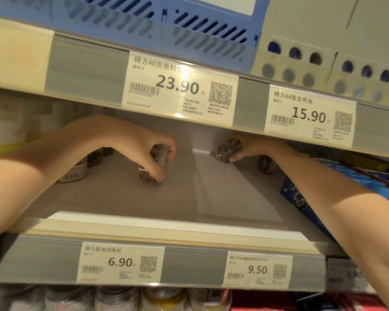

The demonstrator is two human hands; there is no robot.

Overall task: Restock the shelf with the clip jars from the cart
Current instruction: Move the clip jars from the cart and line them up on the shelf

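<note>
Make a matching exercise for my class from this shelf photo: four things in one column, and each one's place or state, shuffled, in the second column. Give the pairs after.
Column 1
1. left hand
2. right hand
3. 6.90 tag
4. blue crate

Column 2
A. on the shelf above the hands
B. holds a clip jar lifted near the back of the shelf
C. on the front rail, left of the 9.50 tag
D. holds a jar that touches the shelf floor

Pairs: 1-D, 2-B, 3-C, 4-A
</note>
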